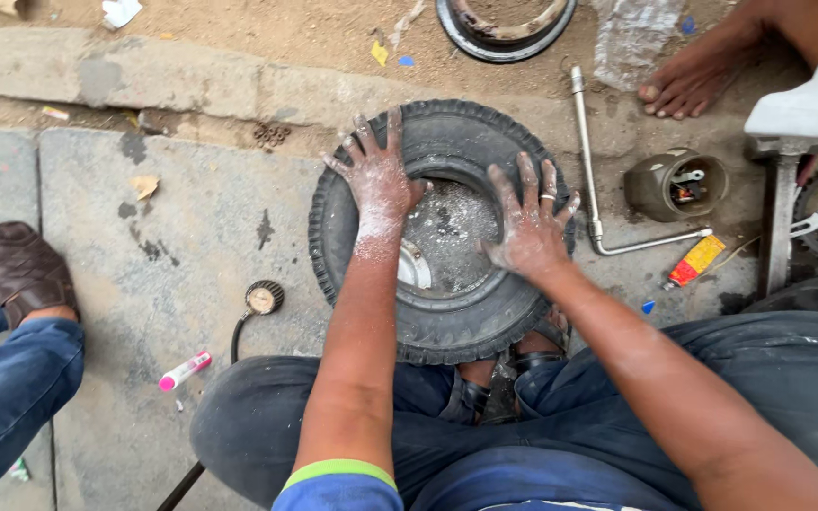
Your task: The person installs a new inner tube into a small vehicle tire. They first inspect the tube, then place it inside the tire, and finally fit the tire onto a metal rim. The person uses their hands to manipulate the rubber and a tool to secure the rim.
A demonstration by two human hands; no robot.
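tyre, small, black and knobbly, lies flat on the stone pavement between the knees; both powder-dusted hands press its rim, left hand and right hand fingers spread, gripping nothing.

open slab left of tyre
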